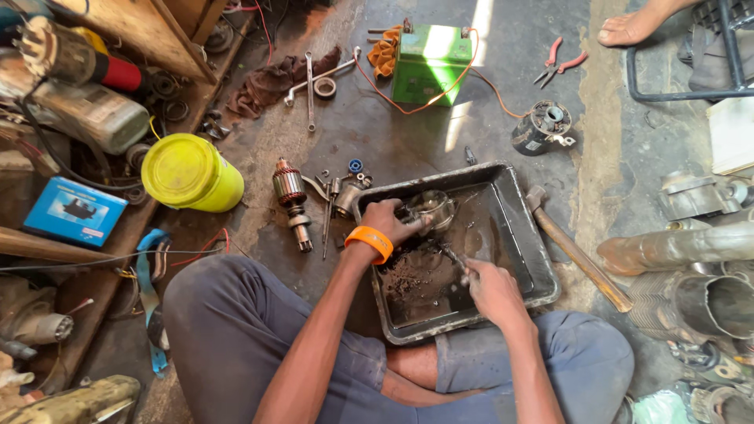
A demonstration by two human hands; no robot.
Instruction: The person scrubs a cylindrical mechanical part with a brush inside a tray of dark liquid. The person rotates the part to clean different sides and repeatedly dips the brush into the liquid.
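I sit on the floor with a dark metal tray (534,259) in front of my knees, dirty liquid and grit in its bottom. My left hand (390,222), an orange band on its wrist, grips a round metal motor housing (431,209) over the tray's far left corner. My right hand (491,288) holds a small brush or tool (454,257) whose tip points toward the housing. The tool's exact kind is hard to tell.
A motor armature (291,196) and small parts (342,188) lie left of the tray, a hammer (577,251) to its right. A yellow container (190,173), green battery (431,63) with orange wires, wrenches (312,82), pliers (559,63) and another person's bare foot (632,27) surround me.
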